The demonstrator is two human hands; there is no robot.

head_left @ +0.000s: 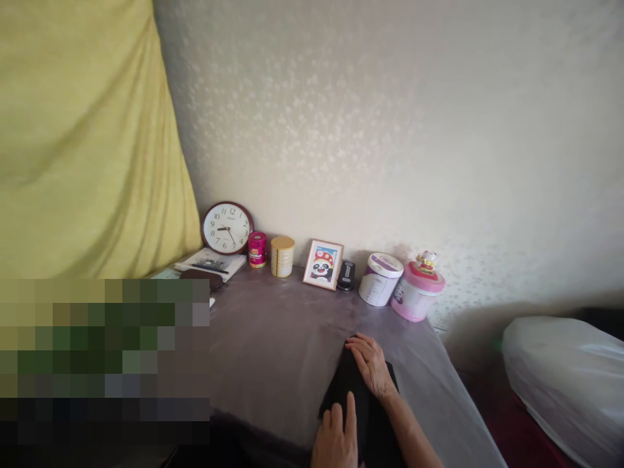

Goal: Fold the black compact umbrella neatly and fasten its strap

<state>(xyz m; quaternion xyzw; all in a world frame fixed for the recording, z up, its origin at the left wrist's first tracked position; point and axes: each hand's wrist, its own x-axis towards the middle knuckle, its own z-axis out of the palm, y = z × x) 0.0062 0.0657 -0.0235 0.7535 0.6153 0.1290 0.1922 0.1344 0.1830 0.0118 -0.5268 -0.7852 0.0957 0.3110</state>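
While both hands rest on a folded black cloth (336, 383), I see it lying near the front of the grey-covered table (273, 344), toward the right side. The right hand (371, 367) lies flat over the cloth's far end, its fingers extended and close together. The left hand (336, 432) is nearer the person, its index finger stretched out apart from the other fingers, which are bent; whether those pinch any fabric, I cannot tell. Along the wall, from left to right, stand a round clock (227, 229), a magenta tin (257, 250), a yellow-lidded canister (283, 258), a framed panda picture (322, 265), a white-and-purple canister (380, 281) and a pink-lidded tub (414, 298) with a lucky-cat figurine (427, 261) on top.
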